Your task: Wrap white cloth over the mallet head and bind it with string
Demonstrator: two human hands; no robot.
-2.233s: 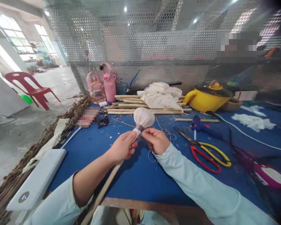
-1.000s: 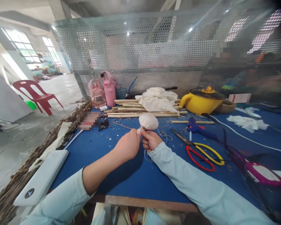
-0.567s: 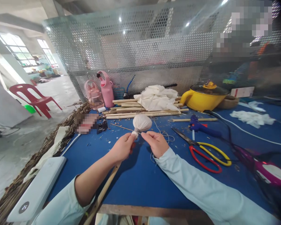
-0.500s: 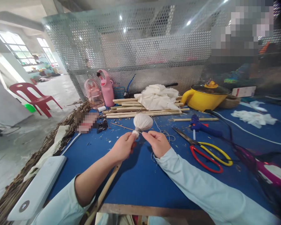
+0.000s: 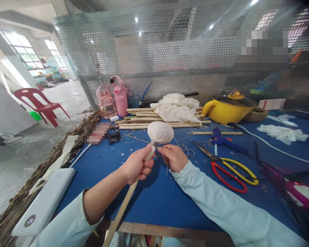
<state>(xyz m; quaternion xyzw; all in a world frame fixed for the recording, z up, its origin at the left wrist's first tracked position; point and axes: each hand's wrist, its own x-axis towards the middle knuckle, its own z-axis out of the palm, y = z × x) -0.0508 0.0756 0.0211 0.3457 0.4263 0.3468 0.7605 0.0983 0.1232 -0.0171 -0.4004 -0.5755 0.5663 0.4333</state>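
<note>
1. The left hand (image 5: 136, 164) is closed around a wooden stick (image 5: 121, 214), gripping it just below the stick's wrapped head, fingers curled tight round the shaft.
2. The stick slants from the near table edge up and away to the far right; its top end carries a white cloth ball (image 5: 160, 132), held in the air above the blue table (image 5: 149, 195), near the middle of the scene.
3. The right hand (image 5: 173, 157) is just right of the ball's neck, thumb and forefinger pinched narrowly on a thin string (image 5: 181, 149) that trails down to a loose tangle on the table behind the hand.
4. The two hands are close together, almost touching below the ball.
5. To the right lie scissors (image 5: 231, 169) with red and yellow handles, and farther off a blue glue gun (image 5: 225, 142).
6. Along the far side are a row of bamboo sticks (image 5: 144, 120) with a heap of white cloth (image 5: 176, 106) on them, a yellow pot (image 5: 228, 109) to the right, and a pink bottle (image 5: 120, 96) to the left.
7. A white power bank (image 5: 43, 202) lies at the near left corner of the table.
8. A perforated metal screen (image 5: 157, 51) stands behind the table; a red chair (image 5: 41, 104) stands on the floor at far left.
</note>
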